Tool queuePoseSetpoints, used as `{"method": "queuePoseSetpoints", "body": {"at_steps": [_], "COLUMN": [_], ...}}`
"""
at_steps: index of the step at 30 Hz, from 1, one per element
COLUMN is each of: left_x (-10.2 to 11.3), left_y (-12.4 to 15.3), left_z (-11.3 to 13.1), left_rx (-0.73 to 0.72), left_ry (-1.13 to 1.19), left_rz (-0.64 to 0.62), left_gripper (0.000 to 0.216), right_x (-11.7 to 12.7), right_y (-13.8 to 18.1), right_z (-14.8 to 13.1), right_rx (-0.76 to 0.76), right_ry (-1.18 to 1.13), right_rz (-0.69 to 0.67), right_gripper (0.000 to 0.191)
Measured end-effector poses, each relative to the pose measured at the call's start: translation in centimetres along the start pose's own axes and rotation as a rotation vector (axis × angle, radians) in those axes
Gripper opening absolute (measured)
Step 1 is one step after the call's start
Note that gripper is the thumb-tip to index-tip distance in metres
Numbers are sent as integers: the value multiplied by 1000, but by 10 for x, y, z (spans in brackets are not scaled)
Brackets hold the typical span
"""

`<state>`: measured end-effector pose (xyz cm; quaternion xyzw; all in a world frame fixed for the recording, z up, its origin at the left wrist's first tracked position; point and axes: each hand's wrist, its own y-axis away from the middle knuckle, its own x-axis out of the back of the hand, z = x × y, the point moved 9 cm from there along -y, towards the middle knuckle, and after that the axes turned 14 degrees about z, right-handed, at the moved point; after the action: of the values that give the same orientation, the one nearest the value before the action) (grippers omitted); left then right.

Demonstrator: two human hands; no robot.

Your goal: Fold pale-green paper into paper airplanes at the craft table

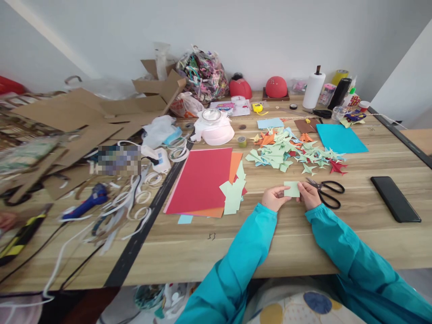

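Observation:
Between my two hands, a small pale green piece of paper [291, 189] is held up just above the table. My left hand [274, 198] pinches its left edge, and my right hand [309, 196] pinches its right edge. Black-handled scissors [329, 191] lie beside my right hand. Beyond my hands spreads a heap of folded paper shapes [275, 153], mostly pale green, with some orange, red and blue ones. To the left, pale green paper strips [233, 198] overlap a stack of red sheets [202, 180] and orange sheets.
A black phone [395, 199] lies at the right, a blue sheet [342, 138] farther back. White ribbon coils [143, 198], a blue glue gun [88, 201] and cardboard [77, 117] clutter the left. At the far left edge, another person's hand [7, 221] shows near a yellow-black cutter [23, 236].

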<state>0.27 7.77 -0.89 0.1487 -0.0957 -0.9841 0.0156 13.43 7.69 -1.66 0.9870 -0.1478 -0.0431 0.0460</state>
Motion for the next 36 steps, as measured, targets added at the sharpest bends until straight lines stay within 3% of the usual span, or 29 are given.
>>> {"method": "queuePoseSetpoints", "body": {"at_steps": [5,14,21,28,36], "left_x": [3,10,13,11,6], "left_y": [-1,-11,-13,-10,-6], "left_z": [2,-11,-11,-6,-5], "left_rx": [13,73,52,38,106], "left_ry": [-7,78,76,45,109], "left_rz": [13,57,99,89,51], "left_gripper": [48,52,50,46,48], "right_x": [3,-4,-1,-4,-4], "right_y": [0,3,2,7,6], "right_z": [-1,-5,-10,-19,-11], "right_rx": [-6,-1,15,60,35], "right_ry": [-29,-57,-127,-110,-136], "right_rz": [47,-49,-26,-41,-81], "right_gripper": [43,35,42,33,28]}}
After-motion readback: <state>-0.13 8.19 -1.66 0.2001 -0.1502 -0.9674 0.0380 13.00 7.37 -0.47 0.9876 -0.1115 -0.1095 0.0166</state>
